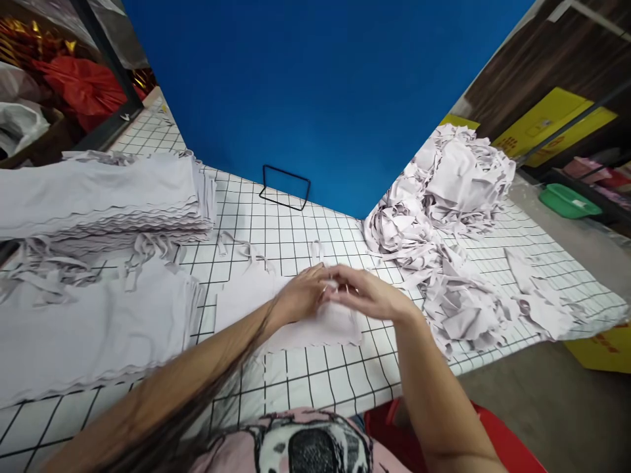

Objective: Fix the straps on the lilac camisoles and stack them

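A pale strappy top [290, 335], probably a camisole, lies flat on the table in front of me, its thin straps pointing away. My left hand [304, 292] is over its middle, fingers bent towards the right and blurred, so I cannot see whether they pinch anything. Coming from the right, my right hand [367, 293] meets it at the fingertips. The thumb and fingers of that hand are stretched out with a gap between them, and no item shows in it. Part of the top is hidden under both hands.
Stacked pale tops [98, 328] and a taller folded stack [98, 197] stand at left. A heap of crumpled pale garments [463, 177] spreads along the right. Behind, a blue panel [325, 98] rises beside a black wire frame [286, 188] on the grid-patterned tablecloth [315, 387].
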### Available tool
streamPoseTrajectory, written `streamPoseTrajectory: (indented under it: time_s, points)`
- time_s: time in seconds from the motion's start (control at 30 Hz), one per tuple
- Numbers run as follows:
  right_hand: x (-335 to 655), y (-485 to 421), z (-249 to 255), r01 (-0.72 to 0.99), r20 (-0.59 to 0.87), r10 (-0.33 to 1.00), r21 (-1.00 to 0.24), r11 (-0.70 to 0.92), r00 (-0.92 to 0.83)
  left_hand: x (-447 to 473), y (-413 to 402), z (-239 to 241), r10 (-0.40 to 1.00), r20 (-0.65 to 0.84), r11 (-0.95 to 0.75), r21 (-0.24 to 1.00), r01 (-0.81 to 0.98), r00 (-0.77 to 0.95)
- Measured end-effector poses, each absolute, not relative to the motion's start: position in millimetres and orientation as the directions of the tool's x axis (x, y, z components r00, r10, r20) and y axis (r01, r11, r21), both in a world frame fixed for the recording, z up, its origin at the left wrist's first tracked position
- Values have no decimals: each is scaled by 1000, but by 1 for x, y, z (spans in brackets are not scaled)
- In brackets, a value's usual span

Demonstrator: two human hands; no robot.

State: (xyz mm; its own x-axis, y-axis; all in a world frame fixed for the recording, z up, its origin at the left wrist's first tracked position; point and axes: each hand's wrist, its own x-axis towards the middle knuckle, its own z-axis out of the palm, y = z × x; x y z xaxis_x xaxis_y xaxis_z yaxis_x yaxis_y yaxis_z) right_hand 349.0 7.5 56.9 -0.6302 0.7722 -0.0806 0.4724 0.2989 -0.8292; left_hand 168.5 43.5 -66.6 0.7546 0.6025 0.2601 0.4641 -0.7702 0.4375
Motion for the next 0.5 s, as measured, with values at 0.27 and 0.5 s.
streamPoseTrajectory:
  time_s: [0.27, 0.5]
  points:
    - [360, -39, 73, 625, -172, 872, -760, 179, -458, 171, 44, -73, 620, 201, -767, 355, 534, 758]
    - [360, 19, 6, 692, -327, 945, -687, -222, -21, 172, 45, -73, 627, 187, -761, 352, 545, 756]
